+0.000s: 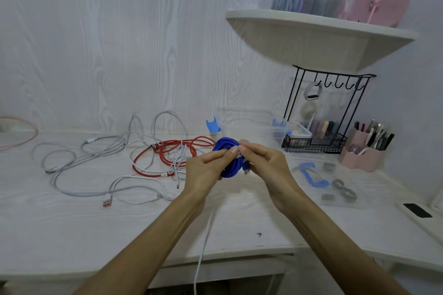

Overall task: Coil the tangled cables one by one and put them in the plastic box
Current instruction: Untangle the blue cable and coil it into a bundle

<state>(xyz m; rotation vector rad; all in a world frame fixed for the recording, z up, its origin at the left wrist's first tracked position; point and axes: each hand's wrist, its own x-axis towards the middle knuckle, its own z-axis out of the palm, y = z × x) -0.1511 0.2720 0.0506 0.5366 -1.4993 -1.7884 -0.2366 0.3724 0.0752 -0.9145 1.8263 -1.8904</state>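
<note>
A blue cable (230, 167) wound into a coil hangs above the desk, held between both hands. My left hand (208, 170) grips the coil's left side with its thumb on top. My right hand (265, 166) pinches the coil from the right, thumb tip meeting the left thumb; a plug end sticks out below its fingers. Behind the hands stands the clear plastic box (254, 132) with blue clips, open at the top. A red cable (167, 155) and several white cables (96, 165) lie tangled on the desk to the left.
The box's clear lid (311, 176) with a blue clip lies flat at the right, with grey tape rolls (341, 190) on it. A black wire rack (321, 132) and a pink pen holder (364, 153) stand at back right. A white cable (203, 246) hangs over the desk's front edge.
</note>
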